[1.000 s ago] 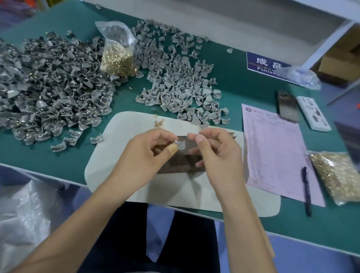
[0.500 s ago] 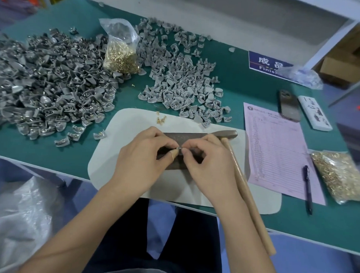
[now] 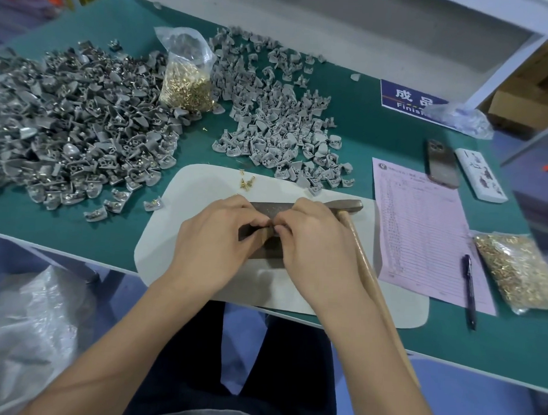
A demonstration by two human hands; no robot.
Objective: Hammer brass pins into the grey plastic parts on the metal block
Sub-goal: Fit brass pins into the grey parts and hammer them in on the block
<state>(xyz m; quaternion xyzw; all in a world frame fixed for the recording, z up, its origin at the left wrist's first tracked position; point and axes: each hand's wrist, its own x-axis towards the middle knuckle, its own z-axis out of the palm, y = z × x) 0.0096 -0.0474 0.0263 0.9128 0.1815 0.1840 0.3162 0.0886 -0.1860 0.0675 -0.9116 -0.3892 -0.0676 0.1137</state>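
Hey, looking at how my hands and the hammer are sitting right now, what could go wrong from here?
1. Both hands, left hand and right hand, crowd together over the metal block; a strike with fingers this close could hit them.
2. The hammer handle overhangs the table edge by your right arm; a nudge might knock it off.
3. The loose brass pins on the white mat could roll or scatter.

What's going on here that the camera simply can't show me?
Head view only:
- Grey part and pin: hidden under the fingertips of left hand and right hand on the metal block.
- Hammer handle: partly behind the right forearm.
- Pink form: print too small.
- Blue sign: partly covered by a plastic bag.
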